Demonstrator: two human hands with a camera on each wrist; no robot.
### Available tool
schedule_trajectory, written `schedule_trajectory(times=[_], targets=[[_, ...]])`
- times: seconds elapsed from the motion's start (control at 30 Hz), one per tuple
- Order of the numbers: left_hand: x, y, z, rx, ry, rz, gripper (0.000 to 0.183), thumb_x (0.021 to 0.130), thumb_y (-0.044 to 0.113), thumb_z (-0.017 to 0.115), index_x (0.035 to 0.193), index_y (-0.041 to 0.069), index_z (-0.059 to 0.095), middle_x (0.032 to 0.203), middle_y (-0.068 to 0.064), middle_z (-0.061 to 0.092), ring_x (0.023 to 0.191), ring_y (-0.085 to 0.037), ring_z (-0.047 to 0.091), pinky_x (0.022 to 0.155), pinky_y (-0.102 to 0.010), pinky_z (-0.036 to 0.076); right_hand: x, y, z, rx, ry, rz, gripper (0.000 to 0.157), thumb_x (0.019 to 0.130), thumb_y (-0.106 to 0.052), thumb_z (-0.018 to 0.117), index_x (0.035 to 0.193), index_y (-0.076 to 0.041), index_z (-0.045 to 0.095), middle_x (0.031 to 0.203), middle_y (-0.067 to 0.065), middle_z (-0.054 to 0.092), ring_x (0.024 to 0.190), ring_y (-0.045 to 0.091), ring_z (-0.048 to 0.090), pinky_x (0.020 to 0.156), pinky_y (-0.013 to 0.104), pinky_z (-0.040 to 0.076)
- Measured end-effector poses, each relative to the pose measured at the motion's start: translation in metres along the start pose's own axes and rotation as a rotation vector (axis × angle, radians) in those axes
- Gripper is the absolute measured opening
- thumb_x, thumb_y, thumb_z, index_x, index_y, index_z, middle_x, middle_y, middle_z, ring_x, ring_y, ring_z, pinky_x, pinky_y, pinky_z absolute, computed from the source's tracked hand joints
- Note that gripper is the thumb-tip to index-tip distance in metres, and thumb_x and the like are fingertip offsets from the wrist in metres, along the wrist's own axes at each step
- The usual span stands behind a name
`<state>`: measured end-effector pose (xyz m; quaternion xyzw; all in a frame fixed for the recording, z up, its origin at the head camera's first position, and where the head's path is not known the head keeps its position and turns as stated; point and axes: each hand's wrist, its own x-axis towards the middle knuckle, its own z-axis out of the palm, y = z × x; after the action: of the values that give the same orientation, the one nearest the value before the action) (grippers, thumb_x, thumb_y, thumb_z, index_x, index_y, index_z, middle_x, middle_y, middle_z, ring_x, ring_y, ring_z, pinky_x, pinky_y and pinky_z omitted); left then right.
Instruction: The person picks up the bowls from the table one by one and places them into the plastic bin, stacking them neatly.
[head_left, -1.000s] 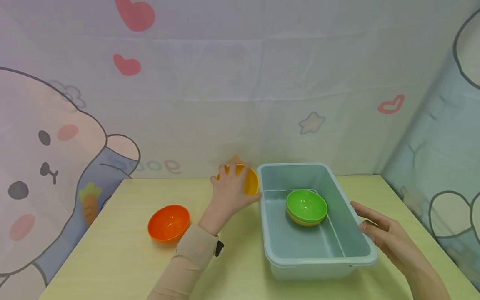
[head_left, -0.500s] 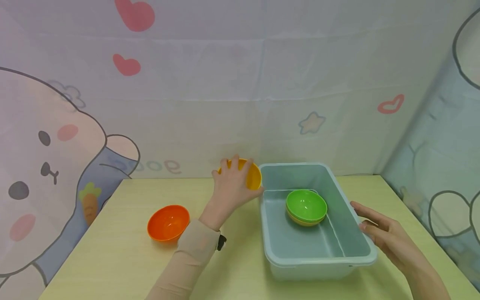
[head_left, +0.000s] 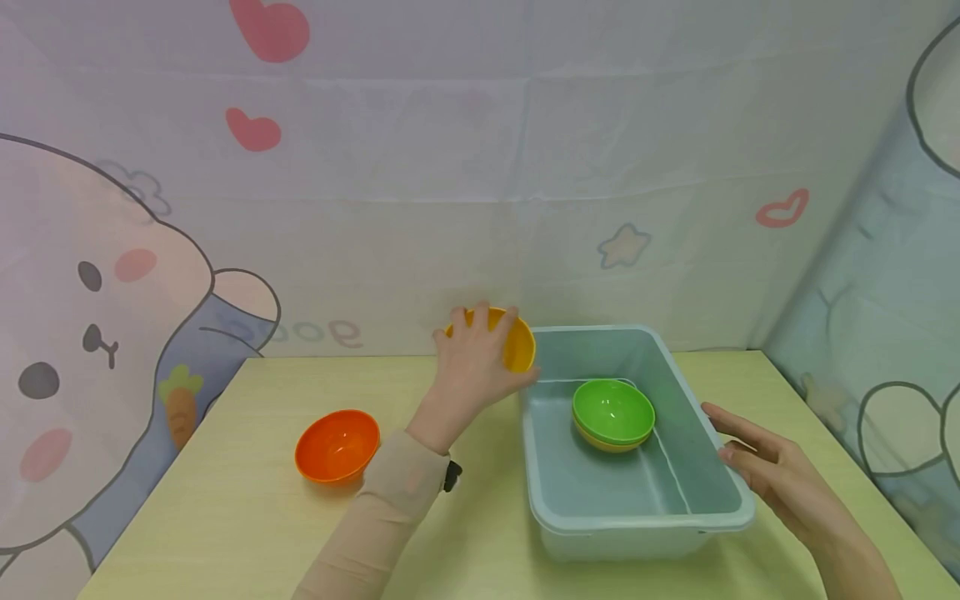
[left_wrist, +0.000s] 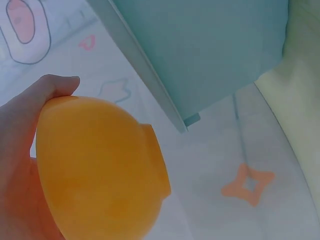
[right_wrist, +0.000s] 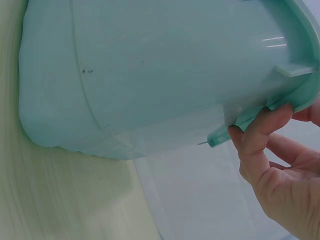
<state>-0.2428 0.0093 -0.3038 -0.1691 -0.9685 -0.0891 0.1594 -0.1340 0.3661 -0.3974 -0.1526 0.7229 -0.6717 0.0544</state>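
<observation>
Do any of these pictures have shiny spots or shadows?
Head view: small glints inside the green bowl and orange bowl; right wrist view: two bright streaks on the bin, soft shadow across the table; left wrist view: the held yellow bowl shows no sharp glint.

Stacked bowls (head_left: 613,412) in the tub (head_left: 641,524), another bowl (head_left: 337,447) left of it on the table (head_left: 225,525).
</observation>
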Motion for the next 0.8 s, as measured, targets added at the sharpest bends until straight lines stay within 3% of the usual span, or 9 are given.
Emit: schedule_trajectory(times=[0.4, 0.8], targets=[[0.008, 0.012, -0.010, 0.012, 0.017, 0.021, 0.077, 0.079, 0.063, 0.061, 0.144, 0.028, 0.041, 0.143, -0.012, 0.041, 0.126, -0.039, 0.038, 0.092, -0.057, 0.041, 0.000, 0.000, 0.000, -0.006, 0.007, -0.007, 0.053, 0.101, 0.000, 0.038, 0.152, -0.012, 0.029, 0.138, -0.019, 0.052, 0.111, 0.002, 0.062, 0.084, 0.025, 0.054], [0.014, 0.023, -0.020, 0.025, -0.011, 0.026, 0.077, 0.079, 0.065, 0.060, 0.144, 0.030, 0.040, 0.142, -0.011, 0.041, 0.129, -0.038, 0.036, 0.092, -0.057, 0.040, 0.000, 0.001, 0.000, 0.009, -0.004, -0.007, 0.052, 0.101, 0.000, 0.037, 0.151, -0.012, 0.030, 0.138, -0.019, 0.052, 0.111, 0.003, 0.062, 0.084, 0.025, 0.055]])
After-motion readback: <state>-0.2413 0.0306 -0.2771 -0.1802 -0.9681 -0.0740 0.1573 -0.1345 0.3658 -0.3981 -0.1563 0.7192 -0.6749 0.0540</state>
